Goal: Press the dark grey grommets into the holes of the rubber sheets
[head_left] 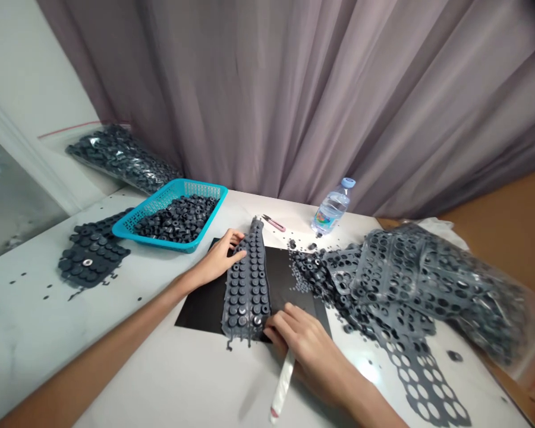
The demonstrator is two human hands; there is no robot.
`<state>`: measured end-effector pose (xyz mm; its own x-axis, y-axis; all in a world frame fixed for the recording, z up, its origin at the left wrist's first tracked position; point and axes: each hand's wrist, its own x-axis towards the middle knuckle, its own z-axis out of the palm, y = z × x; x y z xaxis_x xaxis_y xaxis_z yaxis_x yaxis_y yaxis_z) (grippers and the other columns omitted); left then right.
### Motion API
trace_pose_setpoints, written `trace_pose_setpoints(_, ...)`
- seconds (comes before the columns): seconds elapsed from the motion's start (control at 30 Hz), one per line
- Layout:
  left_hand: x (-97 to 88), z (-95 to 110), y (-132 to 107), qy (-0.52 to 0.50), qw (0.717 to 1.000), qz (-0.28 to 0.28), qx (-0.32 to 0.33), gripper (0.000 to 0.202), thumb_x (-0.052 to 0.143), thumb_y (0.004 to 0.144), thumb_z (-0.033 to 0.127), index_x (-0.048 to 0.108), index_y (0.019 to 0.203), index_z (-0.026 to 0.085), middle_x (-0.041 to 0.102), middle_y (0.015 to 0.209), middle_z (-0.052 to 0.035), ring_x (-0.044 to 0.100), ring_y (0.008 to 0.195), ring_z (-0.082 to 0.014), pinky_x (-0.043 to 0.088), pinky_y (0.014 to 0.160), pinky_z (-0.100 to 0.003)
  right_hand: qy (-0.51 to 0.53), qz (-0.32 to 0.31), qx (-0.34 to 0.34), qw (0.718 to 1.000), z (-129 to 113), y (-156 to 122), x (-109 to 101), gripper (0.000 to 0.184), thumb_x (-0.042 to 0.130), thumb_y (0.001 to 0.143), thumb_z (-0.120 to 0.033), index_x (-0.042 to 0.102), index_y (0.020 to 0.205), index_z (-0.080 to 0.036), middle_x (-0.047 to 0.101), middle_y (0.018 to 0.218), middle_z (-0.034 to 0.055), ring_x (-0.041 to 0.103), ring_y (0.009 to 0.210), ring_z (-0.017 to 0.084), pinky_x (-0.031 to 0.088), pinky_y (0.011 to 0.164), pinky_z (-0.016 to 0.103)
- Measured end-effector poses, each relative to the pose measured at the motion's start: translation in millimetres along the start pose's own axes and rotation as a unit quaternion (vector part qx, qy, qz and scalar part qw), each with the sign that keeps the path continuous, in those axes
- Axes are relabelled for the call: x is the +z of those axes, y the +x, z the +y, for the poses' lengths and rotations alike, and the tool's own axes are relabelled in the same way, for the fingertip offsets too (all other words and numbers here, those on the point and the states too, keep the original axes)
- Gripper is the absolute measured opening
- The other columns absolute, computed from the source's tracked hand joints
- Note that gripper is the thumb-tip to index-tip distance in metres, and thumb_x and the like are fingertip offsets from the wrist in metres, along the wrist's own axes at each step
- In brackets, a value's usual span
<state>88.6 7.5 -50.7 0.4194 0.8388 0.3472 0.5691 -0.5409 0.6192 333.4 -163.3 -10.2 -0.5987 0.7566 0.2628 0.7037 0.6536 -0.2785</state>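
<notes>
White tool point(283, 386) in curled right hand point(304, 334)

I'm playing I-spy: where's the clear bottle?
In the head view, the bottle is right of centre on the table, in front of the curtain and right of the pink snips.

**A:** Which colours mark the moulded sheet point(248, 285) and the mat point(200, 312)?
**B:** Sheet: dark grey, patterned with rows of round studs; mat: plain black.
**A:** The basket point(172, 244) and its pieces point(178, 219)?
**B:** Turquoise latticework; charcoal pieces.
**A:** The surroundings?
**B:** Worktop point(160, 374), white; curtain point(249, 89), mauve-grey; bottle cap point(348, 182), blue; snips point(276, 224), pink-handled; pen-like tool point(283, 383), white with a reddish end; punched sheet point(437, 414), grey, patterned with round holes.
</notes>
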Motion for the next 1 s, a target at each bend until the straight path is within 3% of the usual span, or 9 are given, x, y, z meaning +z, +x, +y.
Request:
trace_pose_setpoints(0.17, 5.6, 3.2, -5.0, -0.009, 0.999, 0.041, -0.019, 0.035, 0.055, 0.101, 0.032, 0.04, 0.132, 0.025, 0.061, 0.13, -0.0101, 0.065, 0.118, -0.0239, 0.053, 0.104, -0.041, 0.068, 0.109, 0.05, 0.991, 11.2, -3.4, -0.3, 0.022, 0.04, 0.11, -0.023, 0.062, 0.113, -0.02, 0.061, 0.105, 0.0097, 0.061, 0.094, 0.021, 0.053, 0.078, 0.033)
trace_pose_setpoints(0.27, -4.9, 13.3, -13.2, 0.02, 0.995, 0.086, -0.036, 0.032, 0.055, 0.1, 0.033, 0.046, 0.13, 0.023, 0.055, 0.132, -0.0125, 0.056, 0.129, -0.0295, 0.042, 0.114, -0.049, 0.116, 0.201, 0.123, 0.965, 17.2, -5.4, -1.8, 0.035, 0.033, 0.111, -0.038, 0.065, 0.112, -0.023, 0.058, 0.111, 0.0102, 0.06, 0.103, 0.023, 0.053, 0.09, 0.038)
trace_pose_setpoints(0.33, -15.6, 27.6, -19.0, 0.031, 0.995, 0.086, -0.032, 0.022, 0.054, 0.101, 0.034, 0.054, 0.119, 0.022, 0.057, 0.124, -0.0106, 0.056, 0.122, -0.0288, 0.041, 0.113, -0.048, 0.178, 0.22, 0.157, 0.946, 19.7, -6.0, -3.8, 0.053, 0.022, 0.11, -0.052, 0.066, 0.109, -0.023, 0.058, 0.109, 0.0097, 0.06, 0.099, 0.024, 0.054, 0.087, 0.04)
trace_pose_setpoints(0.4, -26.0, 46.9, -25.2, 0.011, 1.0, 0.02, -0.011, 0.016, 0.051, 0.103, 0.035, 0.059, 0.107, 0.022, 0.061, 0.109, -0.0062, 0.062, 0.104, -0.0238, 0.048, 0.1, -0.041, 0.277, 0.21, 0.187, 0.919, 20.8, -5.9, -5.7, 0.065, 0.012, 0.108, -0.061, 0.065, 0.106, -0.023, 0.059, 0.098, 0.0079, 0.06, 0.082, 0.021, 0.055, 0.071, 0.036)
trace_pose_setpoints(0.47, -33.2, 67.2, -32.1, -0.044, 0.995, -0.094, 0.015, 0.018, 0.05, 0.104, 0.036, 0.061, 0.101, 0.023, 0.064, 0.097, -0.0027, 0.062, 0.088, -0.0194, 0.051, 0.085, -0.034, 0.371, 0.181, 0.223, 0.883, 20.3, -4.8, -7.1, 0.062, 0.016, 0.108, -0.062, 0.063, 0.101, -0.021, 0.059, 0.082, 0.0039, 0.057, 0.064, 0.017, 0.051, 0.057, 0.03)
trace_pose_setpoints(0.53, -36.4, 84.1, -39.0, -0.076, 0.977, -0.196, 0.039, 0.015, 0.053, 0.102, 0.033, 0.063, 0.098, 0.023, 0.067, 0.092, -0.0007, 0.062, 0.082, -0.0177, 0.05, 0.077, -0.031, 0.42, 0.145, 0.262, 0.857, 18.2, -2.7, -7.4, 0.048, 0.033, 0.108, -0.058, 0.06, 0.095, -0.021, 0.061, 0.073, 0.0009, 0.06, 0.057, 0.015, 0.05, 0.055, 0.027)
trace_pose_setpoints(0.6, -37.1, 95.1, -44.5, -0.074, 0.962, -0.253, 0.066, 0.009, 0.057, 0.099, 0.026, 0.065, 0.096, 0.023, 0.07, 0.092, 0.0001, 0.063, 0.085, -0.0181, 0.048, 0.078, -0.03, 0.431, 0.119, 0.285, 0.848, 15.1, -0.2, -6.2, 0.035, 0.053, 0.104, -0.052, 0.058, 0.091, -0.021, 0.065, 0.07, 0.0002, 0.068, 0.063, 0.016, 0.054, 0.062, 0.027)
trace_pose_setpoints(0.77, -40.2, 101.7, -48.7, -0.03, 0.953, -0.286, 0.099, 0.009, 0.059, 0.094, 0.018, 0.066, 0.095, 0.024, 0.072, 0.096, 0.0005, 0.063, 0.095, -0.0198, 0.046, 0.082, -0.03, 0.465, 0.074, 0.284, 0.835, 6.5, 2.8, 0.2, 0.021, 0.066, 0.098, -0.04, 0.06, 0.096, -0.02, 0.072, 0.083, 0.002, 0.075, 0.075, 0.019, 0.058, 0.068, 0.026)
trace_pose_setpoints(1.0, -42.9, 99.0, -47.1, 0.003, 0.952, -0.284, 0.118, 0.008, 0.061, 0.093, 0.019, 0.067, 0.093, 0.024, 0.072, 0.093, 0.0004, 0.064, 0.092, -0.0213, 0.045, 0.084, -0.033, 0.459, 0.04, 0.287, 0.84, -0.4, 1.7, 6.6, 0.016, 0.058, 0.101, -0.032, 0.06, 0.092, -0.019, 0.065, 0.063, -0.0031, 0.063, 0.051, 0.013, 0.049, 0.053, 0.022)
